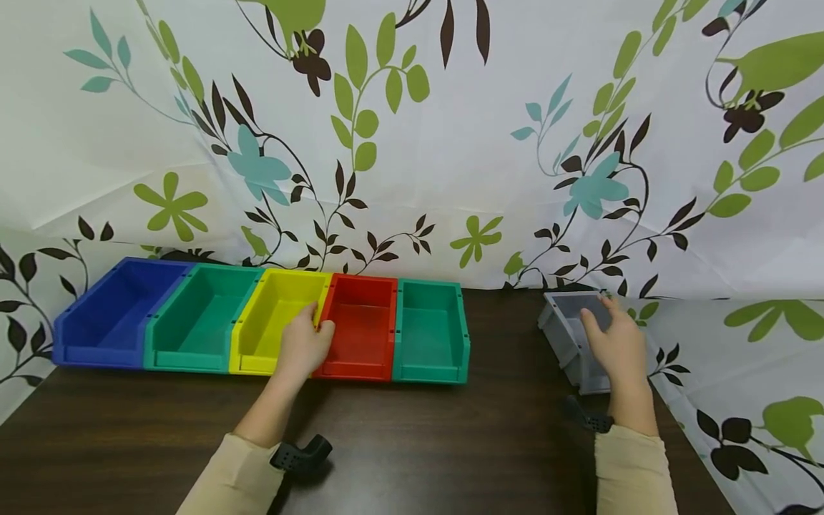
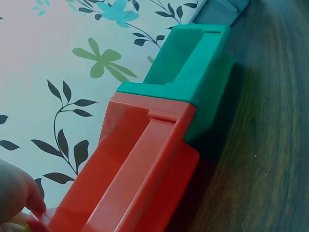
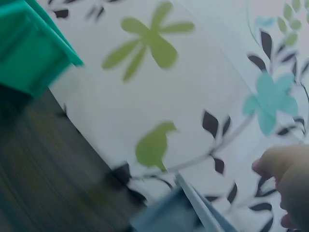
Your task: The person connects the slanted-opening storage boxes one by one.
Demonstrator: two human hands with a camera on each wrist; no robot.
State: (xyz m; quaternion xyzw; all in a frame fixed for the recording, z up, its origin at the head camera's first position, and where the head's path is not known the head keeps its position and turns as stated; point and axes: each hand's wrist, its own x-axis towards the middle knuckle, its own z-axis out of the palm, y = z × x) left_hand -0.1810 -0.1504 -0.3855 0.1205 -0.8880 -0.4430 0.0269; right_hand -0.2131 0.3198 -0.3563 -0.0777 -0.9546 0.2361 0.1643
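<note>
My left hand [image 1: 304,345] is over the border between a yellow bin [image 1: 259,363] and a red bin [image 1: 359,325]. Its thumb lies toward the red side; most other fingers are hidden. The left wrist view shows part of that hand [image 2: 14,193] close to the red bin's corner, and whether it pinches anything is unclear. Above a grey bin [image 1: 566,336] on the right is my right hand [image 1: 619,343], thumb and fingers apart. In the right wrist view the hand [image 3: 292,181] appears beside the blurred grey bin [image 3: 166,212], with nothing visible in its fingers.
Left of the yellow bin stand a green bin [image 1: 196,361] and a blue bin [image 1: 99,356]. Another green bin [image 1: 431,329] adjoins the red one. The bins stand on a dark wooden table [image 1: 463,443], with a leaf-patterned cloth [image 1: 515,179] behind it.
</note>
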